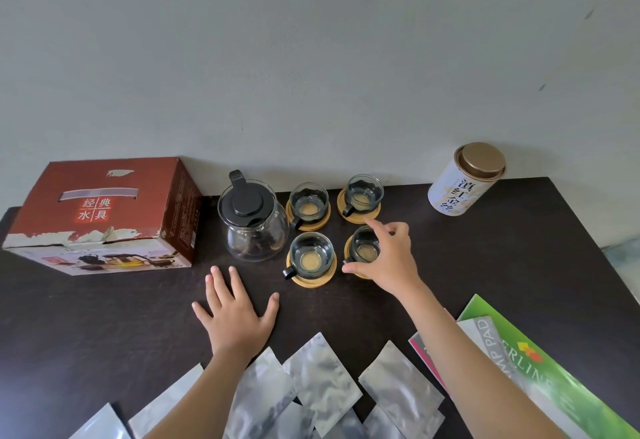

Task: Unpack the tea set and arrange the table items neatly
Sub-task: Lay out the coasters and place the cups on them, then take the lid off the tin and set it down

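Right hand (pixel 388 258) grip closed on upright cup (pixel 363 248) — left hand (pixel 235 314) flat, open on table (pixel 104 317).

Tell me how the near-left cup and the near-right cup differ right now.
The near-left cup stands free, while the near-right cup sits under the right hand, whose fingers curl around it. The near-left cup's black handle is plainly visible, pointing left; the near-right cup's handle is mostly hidden. The near-left cup's coaster shows nearly all round; the near-right cup's coaster is largely covered by the hand. Both are clear glass cups on round wooden coasters, upright.
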### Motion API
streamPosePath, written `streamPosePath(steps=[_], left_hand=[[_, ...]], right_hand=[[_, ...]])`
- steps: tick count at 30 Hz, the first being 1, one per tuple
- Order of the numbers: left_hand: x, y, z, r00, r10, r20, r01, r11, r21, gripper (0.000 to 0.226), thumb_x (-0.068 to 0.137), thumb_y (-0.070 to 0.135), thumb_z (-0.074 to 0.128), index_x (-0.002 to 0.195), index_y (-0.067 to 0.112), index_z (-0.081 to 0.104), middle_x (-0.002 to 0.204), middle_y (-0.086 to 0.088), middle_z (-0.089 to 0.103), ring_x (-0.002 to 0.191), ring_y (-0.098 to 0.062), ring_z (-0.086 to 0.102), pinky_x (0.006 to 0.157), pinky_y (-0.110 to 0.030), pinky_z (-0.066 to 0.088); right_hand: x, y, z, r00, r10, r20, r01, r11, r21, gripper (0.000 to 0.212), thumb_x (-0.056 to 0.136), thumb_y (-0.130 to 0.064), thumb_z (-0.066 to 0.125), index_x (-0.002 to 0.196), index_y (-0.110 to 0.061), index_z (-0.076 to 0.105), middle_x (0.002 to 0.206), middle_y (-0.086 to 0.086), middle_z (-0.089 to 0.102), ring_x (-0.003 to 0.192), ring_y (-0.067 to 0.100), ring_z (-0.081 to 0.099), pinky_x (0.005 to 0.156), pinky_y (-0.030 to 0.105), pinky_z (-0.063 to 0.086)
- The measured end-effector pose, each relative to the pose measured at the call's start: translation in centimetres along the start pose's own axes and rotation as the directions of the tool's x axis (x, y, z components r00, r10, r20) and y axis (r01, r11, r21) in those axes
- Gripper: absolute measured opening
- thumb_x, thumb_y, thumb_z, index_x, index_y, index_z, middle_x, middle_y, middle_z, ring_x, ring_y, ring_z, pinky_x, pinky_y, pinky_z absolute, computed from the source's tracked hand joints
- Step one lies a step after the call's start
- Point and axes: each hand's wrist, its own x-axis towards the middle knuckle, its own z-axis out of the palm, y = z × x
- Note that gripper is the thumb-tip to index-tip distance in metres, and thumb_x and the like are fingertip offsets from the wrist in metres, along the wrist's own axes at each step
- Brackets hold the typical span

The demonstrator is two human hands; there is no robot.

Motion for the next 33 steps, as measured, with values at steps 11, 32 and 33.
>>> streamPosePath(steps=[11, 32, 33], left_hand=[[1.0, 0.5, -2.0, 0.967, -0.052, 0.251, 0.048, 0.999, 0.024, 0.097, 0.084, 0.074, 0.028, 0.150, 0.013, -0.007, 0.157, -0.014, -0.017, 0.145, -0.030, -0.012, 0.112, -0.059, 0.004], [1.4, 35.6, -1.3, 0.919, 0.383, -0.092, -0.372, 0.768, -0.521, 0.096, 0.070, 0.057, 0.073, 0.143, 0.015, 0.027, 0.142, 0.000, 0.036, 0.131, -0.016, 0.036, 0.095, -0.034, 0.043], [2.0, 36.7, -0.9, 0.929, 0.366, -0.058, -0.339, 0.775, -0.533, 0.099, 0.068, 0.056, 0.075, 0.144, 0.016, 0.026, 0.143, 0.001, 0.034, 0.132, -0.016, 0.035, 0.094, -0.035, 0.043]], right_hand=[[-6.8, 0.1, -1.1, 0.997, 0.017, -0.075, -0.017, 1.000, -0.006, 0.098, 0.070, -0.043, 0.081, 0.148, -0.022, 0.025, 0.154, 0.008, 0.017, 0.143, 0.024, 0.017, 0.104, 0.038, 0.038], [8.3, 9.2, -17.8, 0.904, -0.048, -0.426, 0.094, 0.992, 0.088, 0.068, 0.074, -0.043, 0.075, 0.130, -0.013, 0.049, 0.129, 0.005, 0.051, 0.123, 0.025, 0.040, 0.099, 0.031, 0.033], [9.1, 9.6, -17.7, 0.907, -0.055, -0.417, 0.098, 0.992, 0.083, 0.071, 0.073, -0.046, 0.076, 0.130, -0.014, 0.049, 0.130, 0.004, 0.050, 0.123, 0.025, 0.039, 0.100, 0.032, 0.033]])
